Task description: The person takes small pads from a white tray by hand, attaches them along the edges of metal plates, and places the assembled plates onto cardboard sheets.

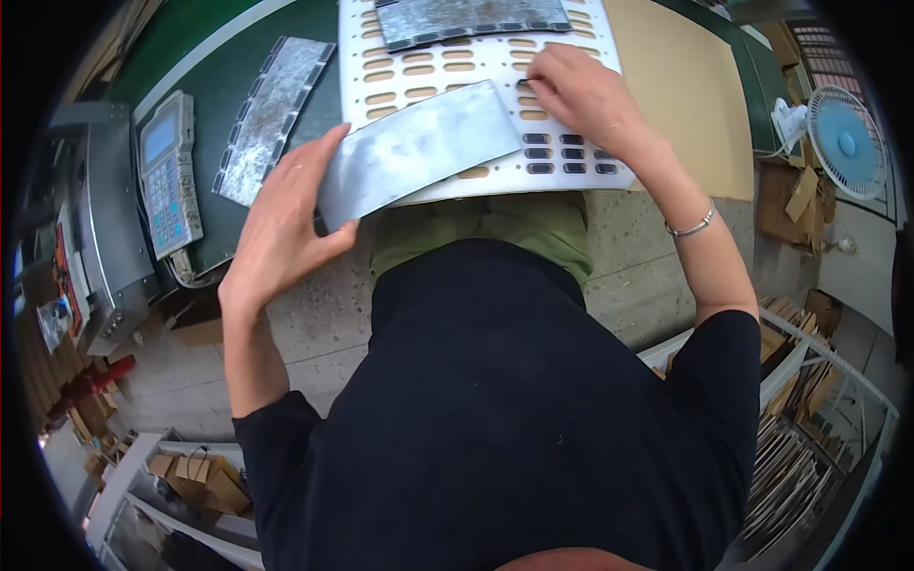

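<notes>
Silver-grey, one rectangular metal panel [424,143] slants at upper centre, the left hand [284,211] holding its left end, fingers set wide. The right hand [590,100] pinches one small black piece [523,84] over one white slotted board [487,69]; two dark-edged grey panels [274,122] lie top and upper left.

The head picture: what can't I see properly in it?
All in the head view:
Board slots under the near plate: it covers them.
The black bit by the right hand: too small to name.
Far plate, back end: cut off by the top edge.
Keypad lettering: too small.
</notes>
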Demonstrator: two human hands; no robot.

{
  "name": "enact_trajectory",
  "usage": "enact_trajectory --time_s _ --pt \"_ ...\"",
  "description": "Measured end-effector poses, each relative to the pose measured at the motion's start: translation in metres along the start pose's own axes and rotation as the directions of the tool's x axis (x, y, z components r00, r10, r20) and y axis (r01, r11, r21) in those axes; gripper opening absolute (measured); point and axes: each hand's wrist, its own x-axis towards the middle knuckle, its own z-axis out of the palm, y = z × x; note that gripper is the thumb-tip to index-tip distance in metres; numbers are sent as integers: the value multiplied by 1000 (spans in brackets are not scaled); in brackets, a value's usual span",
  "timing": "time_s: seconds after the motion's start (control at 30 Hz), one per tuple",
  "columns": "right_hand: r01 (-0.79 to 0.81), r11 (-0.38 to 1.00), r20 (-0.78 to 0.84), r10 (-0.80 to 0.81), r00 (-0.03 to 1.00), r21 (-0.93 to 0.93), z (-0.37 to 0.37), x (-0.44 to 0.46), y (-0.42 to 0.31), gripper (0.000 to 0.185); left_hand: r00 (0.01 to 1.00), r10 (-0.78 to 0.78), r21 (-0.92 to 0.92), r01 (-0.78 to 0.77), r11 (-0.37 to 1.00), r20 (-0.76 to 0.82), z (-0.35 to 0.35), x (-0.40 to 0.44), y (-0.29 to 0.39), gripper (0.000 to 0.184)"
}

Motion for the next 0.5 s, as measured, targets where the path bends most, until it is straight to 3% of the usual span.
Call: enact_trajectory --time_s 0.13,0.2,0.27,0.3,0.4,0.5 --pt "-172 978 -144 188 972 118 -8 12 -28 11 992 43 13 -42 999 -120 19 6 -7 89" --pt "3 991 -226 27 974 133 1 27 -65 12 977 31 -57 -44 997 -210 30 7 -8 95" --pt "113 986 -205 -86 975 124 20 42 -99 12 931 25 -93 -63 994 -364 45 1 -12 99" --pt "138 985 -193 -117 974 99 31 52 -111 13 916 -53 -169 -16 986 -398 53 -4 -15 107" --pt "201 979 -164 -193 967 33 56 72 -134 17 835 -281 -435 57 899 -473 67 -16 -3 108" --pt "249 968 -87 -250 964 -23 73 82 -140 19 809 -317 -448 75 891 -495 79 -21 -2 113"
